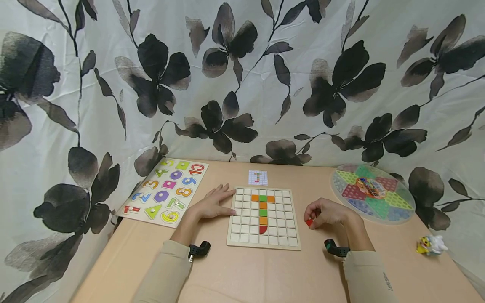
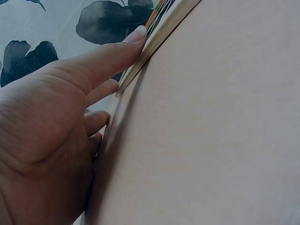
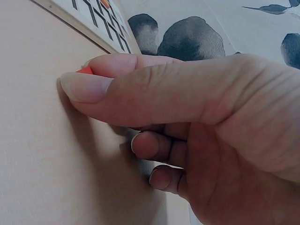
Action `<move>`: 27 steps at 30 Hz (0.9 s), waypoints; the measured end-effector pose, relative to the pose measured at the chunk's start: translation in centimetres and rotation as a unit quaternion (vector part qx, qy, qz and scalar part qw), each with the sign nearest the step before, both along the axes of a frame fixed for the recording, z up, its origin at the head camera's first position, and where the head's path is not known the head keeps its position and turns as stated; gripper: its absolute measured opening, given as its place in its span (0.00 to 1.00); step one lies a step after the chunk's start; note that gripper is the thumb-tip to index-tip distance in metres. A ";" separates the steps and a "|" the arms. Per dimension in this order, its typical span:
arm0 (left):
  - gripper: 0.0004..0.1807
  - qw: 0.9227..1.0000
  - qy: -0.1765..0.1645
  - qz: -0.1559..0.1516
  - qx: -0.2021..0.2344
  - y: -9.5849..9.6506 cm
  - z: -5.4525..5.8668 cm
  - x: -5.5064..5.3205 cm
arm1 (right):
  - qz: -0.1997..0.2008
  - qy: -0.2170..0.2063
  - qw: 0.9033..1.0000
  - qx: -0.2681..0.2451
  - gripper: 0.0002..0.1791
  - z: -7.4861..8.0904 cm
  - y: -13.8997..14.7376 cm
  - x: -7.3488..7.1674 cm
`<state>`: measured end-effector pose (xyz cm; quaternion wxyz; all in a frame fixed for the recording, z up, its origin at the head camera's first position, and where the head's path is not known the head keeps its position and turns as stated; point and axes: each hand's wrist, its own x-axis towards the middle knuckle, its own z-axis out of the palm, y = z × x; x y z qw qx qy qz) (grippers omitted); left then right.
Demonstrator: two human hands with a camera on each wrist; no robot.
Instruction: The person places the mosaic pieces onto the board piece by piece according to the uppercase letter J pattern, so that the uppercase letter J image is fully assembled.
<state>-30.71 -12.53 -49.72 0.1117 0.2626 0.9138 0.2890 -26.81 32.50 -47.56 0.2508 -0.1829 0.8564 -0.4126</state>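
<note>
A square wooden grid board (image 1: 244, 229) with white cells lies mid-table. On it, orange, green and red tiles (image 1: 263, 212) form a T-like column with a rounded red piece at the bottom. My left hand (image 1: 212, 204) rests at the board's left edge, its fingers extended and thumb touching the rim; in the left wrist view the thumb lies against the board's side (image 2: 154, 44). To the right of the board, my right hand (image 1: 326, 212) pinches a small red tile (image 1: 309, 222) between thumb and fingertip. The right wrist view shows only a sliver of that red tile (image 3: 85, 70).
A small pattern card (image 1: 258, 177) sits behind the board. At left is a number-and-shape puzzle board (image 1: 166, 191). A round multicoloured board (image 1: 373, 192) lies at right, near a small yellow-and-white figurine (image 1: 431, 245). A floral curtain (image 1: 280, 84) hangs behind the table.
</note>
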 end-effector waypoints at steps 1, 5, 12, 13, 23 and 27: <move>0.48 1.000 0.000 0.000 0.000 0.0 0.0 0.0 | 0.001 0.001 1.000 0.001 0.12 0.0 0.0 0.0; 0.48 1.000 -0.001 0.001 -0.001 0.0 0.0 0.0 | 0.004 0.002 1.000 0.001 0.12 0.0 0.0 -0.1; 0.48 1.000 -0.004 0.003 -0.002 0.0 0.1 0.0 | -0.005 0.015 1.000 0.005 0.11 -0.1 -0.1 0.0; 0.48 1.000 -0.004 0.003 -0.002 0.0 0.2 0.0 | -0.004 0.017 1.000 0.006 0.11 -0.1 -0.1 0.0; 0.48 1.000 -0.008 0.003 0.001 0.0 0.2 0.0 | 0.006 0.015 1.000 -0.002 0.11 0.2 -0.3 0.0; 0.48 1.000 -0.008 0.003 0.002 0.0 0.2 0.0 | 0.007 0.015 1.000 -0.007 0.12 0.3 -0.3 0.0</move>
